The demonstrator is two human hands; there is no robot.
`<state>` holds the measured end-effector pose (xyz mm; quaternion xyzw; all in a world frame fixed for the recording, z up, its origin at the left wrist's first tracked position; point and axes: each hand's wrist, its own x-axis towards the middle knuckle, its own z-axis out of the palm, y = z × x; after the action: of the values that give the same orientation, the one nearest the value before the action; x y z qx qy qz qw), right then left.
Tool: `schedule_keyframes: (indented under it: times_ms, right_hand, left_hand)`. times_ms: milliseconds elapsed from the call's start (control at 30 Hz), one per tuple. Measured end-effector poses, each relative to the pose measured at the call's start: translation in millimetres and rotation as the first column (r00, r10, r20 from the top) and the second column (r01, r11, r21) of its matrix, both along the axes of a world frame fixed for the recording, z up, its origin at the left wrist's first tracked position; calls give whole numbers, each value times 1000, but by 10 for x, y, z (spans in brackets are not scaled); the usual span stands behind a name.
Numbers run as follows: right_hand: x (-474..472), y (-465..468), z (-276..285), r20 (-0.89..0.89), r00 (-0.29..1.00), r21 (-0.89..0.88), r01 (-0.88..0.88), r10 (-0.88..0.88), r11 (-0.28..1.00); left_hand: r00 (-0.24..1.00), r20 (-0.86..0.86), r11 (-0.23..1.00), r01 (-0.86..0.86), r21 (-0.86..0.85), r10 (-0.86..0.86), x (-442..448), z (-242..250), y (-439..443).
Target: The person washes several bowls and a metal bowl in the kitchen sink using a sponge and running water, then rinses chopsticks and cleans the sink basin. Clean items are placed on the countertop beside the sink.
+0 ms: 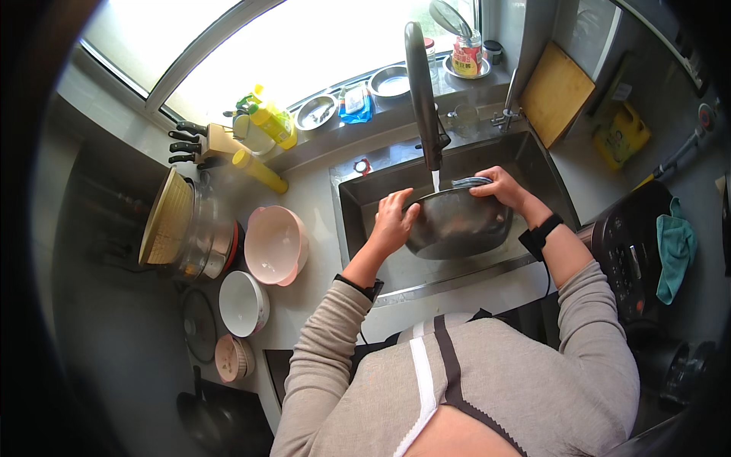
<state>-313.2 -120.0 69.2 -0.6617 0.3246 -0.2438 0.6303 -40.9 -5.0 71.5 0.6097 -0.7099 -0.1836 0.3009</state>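
A round dark metal pot (pixel 457 225) is tilted over the stainless steel sink (pixel 365 228), its outer bottom towards me. Water runs from the black faucet (pixel 424 91) at the pot's far rim. My right hand (pixel 498 187) grips the rim on the right together with a folded blue-grey cloth (pixel 471 181). At the pot's left side is my left hand (pixel 395 220), fingers apart; whether it bears any of the pot's weight cannot be told. The inside of the pot is hidden from view.
Left of the sink are a pink basin (pixel 276 245), a white bowl (pixel 244 304) and a yellow cylinder (pixel 260 171). A knife block (pixel 220 143) and bottles line the window side. At right are a wooden cutting board (pixel 557 94) and a dark appliance (pixel 628 257) with a teal cloth (pixel 675 251).
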Motion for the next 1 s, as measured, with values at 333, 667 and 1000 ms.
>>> schedule_keyframes:
  times_ms: [333, 667, 1000]
  right_hand:
    - [374, 51, 10, -67, 838, -566, 415, -541, 712]
    - [1009, 824, -216, 9, 882, -870, 240, -472, 431]
    - [895, 228, -417, 49, 739, -705, 502, -672, 501]
  left_hand:
    - [920, -296, 953, -193, 232, 258, 0, -283, -203]
    - [863, -260, 894, -371, 252, 432, -75, -409, -256]
    - [904, -193, 924, -366, 111, 381, -110, -169, -23]
